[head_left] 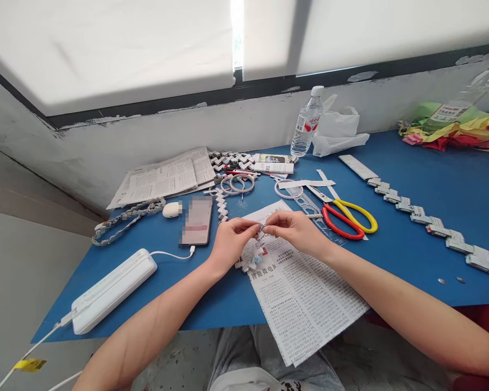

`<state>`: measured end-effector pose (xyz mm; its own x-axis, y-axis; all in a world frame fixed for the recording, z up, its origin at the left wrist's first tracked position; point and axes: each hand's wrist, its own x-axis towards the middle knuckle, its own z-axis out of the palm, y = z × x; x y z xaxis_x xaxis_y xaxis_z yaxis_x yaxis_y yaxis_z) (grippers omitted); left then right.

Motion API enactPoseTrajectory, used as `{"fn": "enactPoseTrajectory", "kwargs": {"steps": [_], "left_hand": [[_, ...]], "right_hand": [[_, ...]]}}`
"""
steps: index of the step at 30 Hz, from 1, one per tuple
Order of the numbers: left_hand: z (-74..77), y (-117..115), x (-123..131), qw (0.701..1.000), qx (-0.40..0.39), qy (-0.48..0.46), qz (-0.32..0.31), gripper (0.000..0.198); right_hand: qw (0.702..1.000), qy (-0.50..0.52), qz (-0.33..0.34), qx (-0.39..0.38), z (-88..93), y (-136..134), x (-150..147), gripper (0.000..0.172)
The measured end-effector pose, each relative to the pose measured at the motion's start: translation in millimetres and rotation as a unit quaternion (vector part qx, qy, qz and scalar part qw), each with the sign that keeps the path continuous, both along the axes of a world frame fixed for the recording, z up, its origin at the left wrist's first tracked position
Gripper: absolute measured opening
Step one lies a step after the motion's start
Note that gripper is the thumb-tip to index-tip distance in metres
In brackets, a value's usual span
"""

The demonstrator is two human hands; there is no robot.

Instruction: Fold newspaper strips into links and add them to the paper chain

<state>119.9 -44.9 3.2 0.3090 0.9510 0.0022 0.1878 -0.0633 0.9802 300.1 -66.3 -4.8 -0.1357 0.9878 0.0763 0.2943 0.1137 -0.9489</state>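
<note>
Both hands meet near the middle of the blue table. My left hand [241,234] pinches the upper end of a folded paper chain [252,254], its thumb and index finger pressed together. From the right, my right hand [287,227] grips the same end between thumb and fingertips. The chain's lower part curls down beside the left hand. Under the hands lies a printed newspaper sheet [301,298], which hangs over the table's front edge. Fingertips hide the exact spot being held.
Scissors [348,217] and a clear ruler [307,207] lie right of the hands. A phone [198,221] and white power bank [114,290] are at left. Behind stand a water bottle [307,125] and newspapers [167,176]. A long paper chain [436,227] stretches along the right.
</note>
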Motion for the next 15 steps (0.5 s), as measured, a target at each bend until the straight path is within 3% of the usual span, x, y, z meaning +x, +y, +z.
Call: {"fn": "enactPoseTrajectory", "kwargs": {"steps": [6, 15], "left_hand": [[4.8, 1.2, -2.3, 0.998, -0.052, -0.039, 0.003, 0.017], [-1.5, -3.0, -0.6, 1.0, 0.008, -0.008, -0.012, 0.016]], "right_hand": [[0.997, 0.08, -0.003, 0.013, -2.2, 1.3, -0.1, 0.021], [0.994, -0.076, 0.01, 0.082, 3.6, -4.5, -3.5, 0.016]]}}
